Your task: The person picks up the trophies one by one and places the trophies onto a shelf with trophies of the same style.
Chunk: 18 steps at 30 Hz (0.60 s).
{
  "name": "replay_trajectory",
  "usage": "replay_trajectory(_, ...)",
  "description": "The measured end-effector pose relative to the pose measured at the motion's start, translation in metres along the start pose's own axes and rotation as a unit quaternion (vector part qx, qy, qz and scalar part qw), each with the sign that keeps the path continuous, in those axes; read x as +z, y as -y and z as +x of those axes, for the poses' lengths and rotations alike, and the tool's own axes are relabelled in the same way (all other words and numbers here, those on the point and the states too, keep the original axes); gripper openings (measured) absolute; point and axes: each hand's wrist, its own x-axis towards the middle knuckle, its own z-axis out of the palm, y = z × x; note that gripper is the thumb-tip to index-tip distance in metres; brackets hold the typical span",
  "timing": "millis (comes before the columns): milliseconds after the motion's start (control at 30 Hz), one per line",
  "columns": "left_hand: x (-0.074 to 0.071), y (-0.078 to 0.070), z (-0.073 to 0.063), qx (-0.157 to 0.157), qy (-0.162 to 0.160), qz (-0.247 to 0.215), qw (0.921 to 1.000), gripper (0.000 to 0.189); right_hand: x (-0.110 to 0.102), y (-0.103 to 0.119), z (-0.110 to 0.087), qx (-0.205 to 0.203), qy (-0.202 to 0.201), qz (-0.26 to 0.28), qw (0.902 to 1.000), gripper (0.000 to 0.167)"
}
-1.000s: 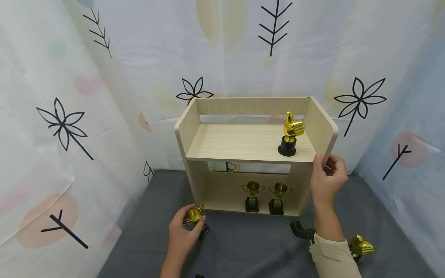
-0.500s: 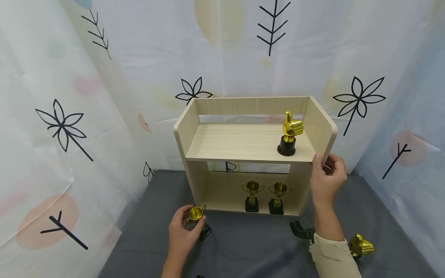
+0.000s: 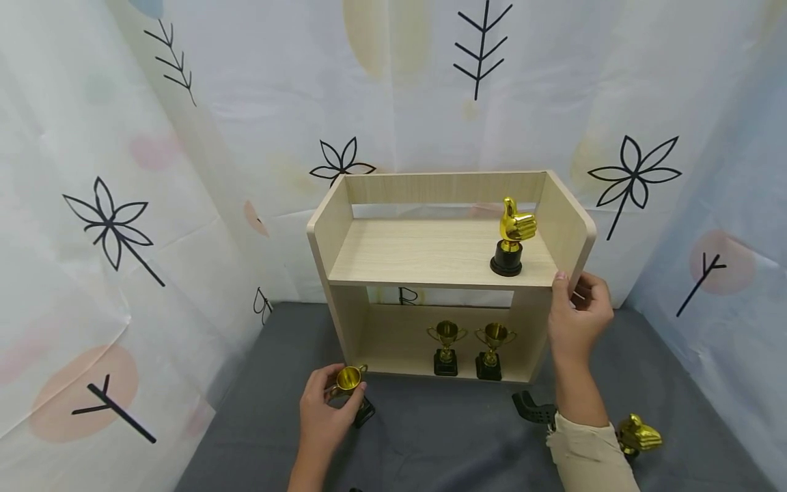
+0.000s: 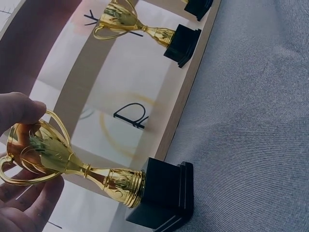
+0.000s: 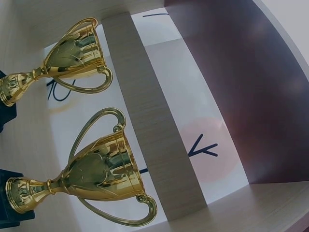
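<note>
Left fingers [image 3: 354, 398] partly hide the held cup [image 3: 348, 377], and the sleeve [image 3: 590, 456] partly hides a thumb trophy [image 3: 641, 434].

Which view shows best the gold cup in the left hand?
The left wrist view: the gold cup appears large, its stem and black base clearly visible. The head view shows it small, partly covered by the left hand; the right wrist view lacks it.

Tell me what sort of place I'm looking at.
Probably a small staged tabletop set-up: patterned sheets enclose it on three sides, gray cloth covers the surface, and a wooden shelf displays gold trophies.
</note>
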Motion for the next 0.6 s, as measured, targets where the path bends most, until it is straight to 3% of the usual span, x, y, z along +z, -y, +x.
replay_trajectory(300,0.0012,-0.0036,0.0006,0.011,-0.002,-0.004,0.9999,0.049,-0.0004,0.0011,0.0,-0.003,-0.002,0.005,1.0,0.034)
replay_trajectory(600,0.0015,-0.0071,0.0053,0.015,0.016,-0.015,0.9996,0.049,0.0005,-0.0019,0.0004,0.0,-0.001,-0.002,1.0,0.034)
